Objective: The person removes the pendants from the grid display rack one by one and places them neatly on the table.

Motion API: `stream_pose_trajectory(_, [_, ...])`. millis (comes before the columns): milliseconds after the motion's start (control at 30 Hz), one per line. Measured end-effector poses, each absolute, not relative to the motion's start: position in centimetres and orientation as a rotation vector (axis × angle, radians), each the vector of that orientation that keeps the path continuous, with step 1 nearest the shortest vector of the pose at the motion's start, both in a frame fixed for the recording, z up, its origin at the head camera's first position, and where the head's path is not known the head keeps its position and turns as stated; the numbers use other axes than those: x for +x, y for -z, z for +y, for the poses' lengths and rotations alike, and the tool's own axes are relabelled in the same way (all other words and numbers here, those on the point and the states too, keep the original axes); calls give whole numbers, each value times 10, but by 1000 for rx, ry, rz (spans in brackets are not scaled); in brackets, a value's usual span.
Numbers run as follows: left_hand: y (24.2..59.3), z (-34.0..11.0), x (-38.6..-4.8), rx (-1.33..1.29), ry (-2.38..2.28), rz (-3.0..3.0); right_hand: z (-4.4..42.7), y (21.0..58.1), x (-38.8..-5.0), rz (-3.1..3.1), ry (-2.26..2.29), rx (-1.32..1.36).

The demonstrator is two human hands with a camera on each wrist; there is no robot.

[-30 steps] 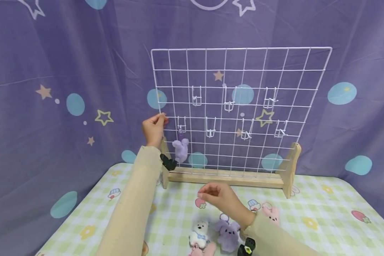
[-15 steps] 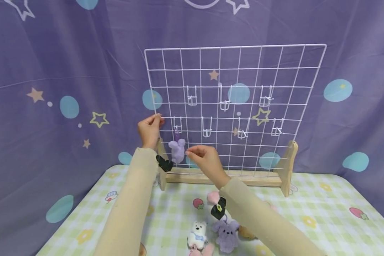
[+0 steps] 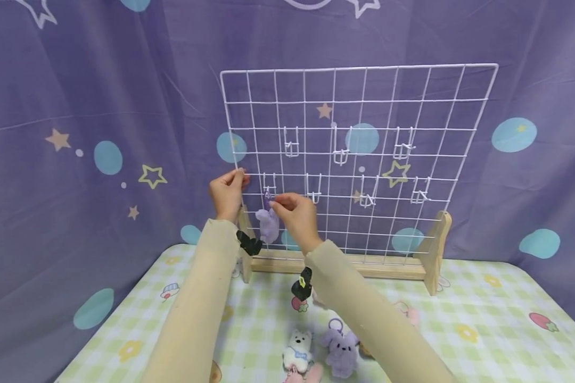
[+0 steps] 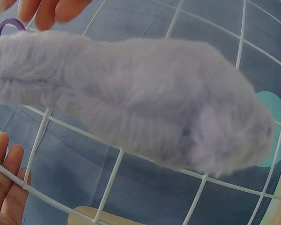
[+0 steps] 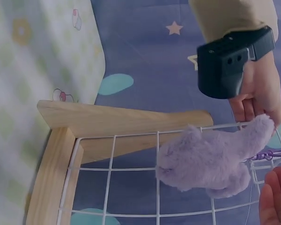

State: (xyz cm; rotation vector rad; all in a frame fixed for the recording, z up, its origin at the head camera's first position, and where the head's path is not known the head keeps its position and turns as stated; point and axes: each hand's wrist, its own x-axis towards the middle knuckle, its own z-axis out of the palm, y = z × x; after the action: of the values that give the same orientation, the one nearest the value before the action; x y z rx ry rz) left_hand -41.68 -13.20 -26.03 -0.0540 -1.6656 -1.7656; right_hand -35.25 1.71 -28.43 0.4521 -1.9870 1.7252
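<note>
A lilac plush keychain (image 3: pixel 269 229) hangs by a purple clasp (image 5: pixel 271 154) from a white hook low on the left of the wire grid rack (image 3: pixel 359 67). My left hand (image 3: pixel 227 194) grips the grid's left edge wire, its thumb in front and fingers (image 4: pixel 11 183) behind. Beside the plush, my right hand (image 3: pixel 298 218) has its thumb and fingertips close to the clasp. In the left wrist view the right fingers (image 4: pixel 61 9) hover above the plush body, near a purple ring (image 4: pixel 10 24). Whether they touch it is hard to tell.
More white hooks (image 3: pixel 340 156) hang on the grid, which stands in a wooden base (image 3: pixel 436 250). Nearer on the checked tablecloth (image 3: pixel 498 330) lie a white plush keychain (image 3: pixel 298 351), a purple plush keychain (image 3: pixel 341 354) and pink plush pieces (image 3: pixel 309 374), partly hidden.
My right hand has risen from above the table, leftward and up, to the clasp of the hanging lilac plush. The left hand keeps its place on the grid edge.
</note>
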Motion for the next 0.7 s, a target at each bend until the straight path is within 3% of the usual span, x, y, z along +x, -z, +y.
stream_pose_trajectory(700, [261, -132, -417, -68, 1768, -1655, 4, 274, -356, -2046, -1616, 300])
